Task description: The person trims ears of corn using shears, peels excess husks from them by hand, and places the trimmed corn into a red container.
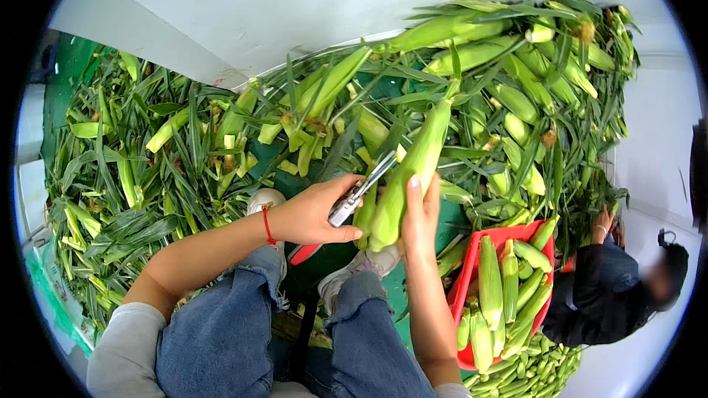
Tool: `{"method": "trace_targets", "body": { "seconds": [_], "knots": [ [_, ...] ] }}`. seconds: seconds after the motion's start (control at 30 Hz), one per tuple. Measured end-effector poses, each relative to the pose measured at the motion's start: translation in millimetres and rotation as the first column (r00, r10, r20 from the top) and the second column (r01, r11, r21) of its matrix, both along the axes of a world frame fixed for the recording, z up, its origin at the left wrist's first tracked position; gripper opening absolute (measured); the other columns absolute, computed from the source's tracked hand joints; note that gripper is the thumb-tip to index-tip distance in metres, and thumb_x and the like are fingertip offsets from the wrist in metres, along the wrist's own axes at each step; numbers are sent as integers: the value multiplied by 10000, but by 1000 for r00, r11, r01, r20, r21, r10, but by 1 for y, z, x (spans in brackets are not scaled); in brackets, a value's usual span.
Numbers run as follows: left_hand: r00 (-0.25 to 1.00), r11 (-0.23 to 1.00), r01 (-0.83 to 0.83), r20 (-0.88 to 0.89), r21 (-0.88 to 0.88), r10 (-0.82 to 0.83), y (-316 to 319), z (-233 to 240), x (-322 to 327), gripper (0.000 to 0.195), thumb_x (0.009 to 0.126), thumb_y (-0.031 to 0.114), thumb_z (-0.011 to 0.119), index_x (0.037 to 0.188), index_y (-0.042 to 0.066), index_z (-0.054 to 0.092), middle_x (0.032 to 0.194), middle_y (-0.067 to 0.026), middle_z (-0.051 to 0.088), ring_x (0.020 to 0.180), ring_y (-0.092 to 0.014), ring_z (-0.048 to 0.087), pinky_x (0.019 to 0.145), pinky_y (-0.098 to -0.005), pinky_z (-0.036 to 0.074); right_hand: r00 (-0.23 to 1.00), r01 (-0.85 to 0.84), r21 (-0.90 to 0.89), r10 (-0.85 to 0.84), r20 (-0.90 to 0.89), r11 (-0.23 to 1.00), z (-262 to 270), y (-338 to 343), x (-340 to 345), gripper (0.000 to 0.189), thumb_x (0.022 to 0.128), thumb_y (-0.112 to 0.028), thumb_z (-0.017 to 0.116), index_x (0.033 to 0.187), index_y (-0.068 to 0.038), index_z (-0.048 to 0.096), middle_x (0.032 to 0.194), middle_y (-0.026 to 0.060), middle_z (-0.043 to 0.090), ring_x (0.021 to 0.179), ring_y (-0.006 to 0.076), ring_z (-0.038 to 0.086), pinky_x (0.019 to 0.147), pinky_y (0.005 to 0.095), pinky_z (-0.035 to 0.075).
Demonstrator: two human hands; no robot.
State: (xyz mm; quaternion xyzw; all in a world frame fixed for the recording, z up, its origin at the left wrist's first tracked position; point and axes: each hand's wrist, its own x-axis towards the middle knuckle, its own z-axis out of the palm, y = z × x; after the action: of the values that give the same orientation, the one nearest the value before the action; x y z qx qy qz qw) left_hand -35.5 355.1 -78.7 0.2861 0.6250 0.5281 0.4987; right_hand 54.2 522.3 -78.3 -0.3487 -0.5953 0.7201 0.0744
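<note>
My right hand [418,210] grips a large ear of corn in its green husk [412,171] near its thick lower end. The ear slants, with its narrow leafy tip up and to the right. In my left hand [312,207] is a metal cutting tool [362,190] with slender blades and a silver handle; its exact kind is hard to tell. Its blades point up and right, beside the husk. The left thumb lies close to the ear's base. Loose husked ears and leaves [332,83] spread over the green floor beyond both hands.
A red plastic basket [470,265] of corn ears [490,282] stands at my right, above a heap of ears [525,373]. Cut leaves [127,177] pile up on the left. A white wall [332,5] bounds the far side. Another person [603,287] crouches at the right.
</note>
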Motion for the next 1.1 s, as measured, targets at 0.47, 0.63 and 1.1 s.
{"method": "trace_targets", "body": {
  "seconds": [0.47,0.63,1.1],
  "knots": [
    [822,988,-14,-564,-155,-76,-3,-3,-24,521,665,127,590,1162,54,451,883,-134,586,766,-299,590,697,-360,473,800,-590,764,318,509,262,29,24,15,592,678,-300,734,1161,-50,502,881,149,592,793,304,605,679,373,493],
    [906,897,-339,-357,-284,229,-19,-10,-42,434,732,131,626,1135,68,478,802,-68,584,684,-175,580,623,-285,459,909,-412,544,369,192,731,22,17,28,586,687,-212,742,1163,-14,465,1013,192,588,940,337,593,818,365,463],
    [826,863,-502,264,-58,498,7,16,-14,309,732,64,585,1027,65,494,800,-32,545,681,-115,535,630,-261,460,875,-430,833,390,288,349,12,-22,20,604,601,-104,767,1108,0,457,973,184,492,900,355,522,786,386,436]
  ]
}}
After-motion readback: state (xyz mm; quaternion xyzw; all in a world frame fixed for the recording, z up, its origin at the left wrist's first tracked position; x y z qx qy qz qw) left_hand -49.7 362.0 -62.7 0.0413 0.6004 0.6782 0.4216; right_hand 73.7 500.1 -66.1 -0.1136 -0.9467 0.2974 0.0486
